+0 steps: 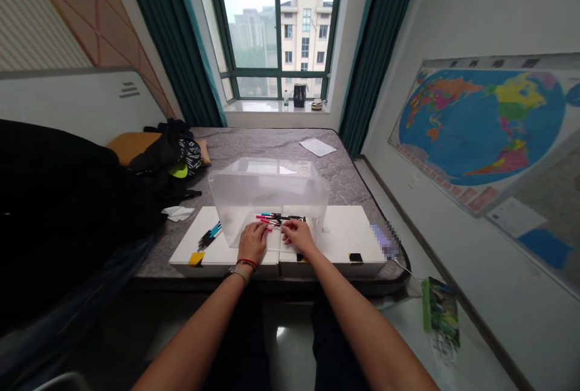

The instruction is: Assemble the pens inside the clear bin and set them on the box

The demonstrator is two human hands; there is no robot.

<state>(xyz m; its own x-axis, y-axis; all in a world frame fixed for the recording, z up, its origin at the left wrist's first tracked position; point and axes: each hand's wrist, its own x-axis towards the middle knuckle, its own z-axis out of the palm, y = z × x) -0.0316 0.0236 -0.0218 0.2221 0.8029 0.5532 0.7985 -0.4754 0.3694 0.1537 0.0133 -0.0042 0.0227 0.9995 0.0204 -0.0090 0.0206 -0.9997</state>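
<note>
A translucent plastic bin [267, 188] rests on white boxes, seemingly tipped with its opening towards me. Several red and black pens [290, 217] lie in its opening, just beyond my fingertips. My left hand [252, 241] has its fingers curled together, with the red end of a pen [269, 229] showing at the fingertips. Close by on the right, my right hand [298, 235] is closed in a pinch at the near ends of the pens. Whatever sits between those fingers is too small to make out.
Blue and black pens [209, 236] lie on the left white box [185, 246]; the right white box [348, 228] adjoins it. A crumpled tissue [177, 213] and dark clothes [67, 216] are left. A paper sheet [318, 147] lies farther back on the mattress [254, 140].
</note>
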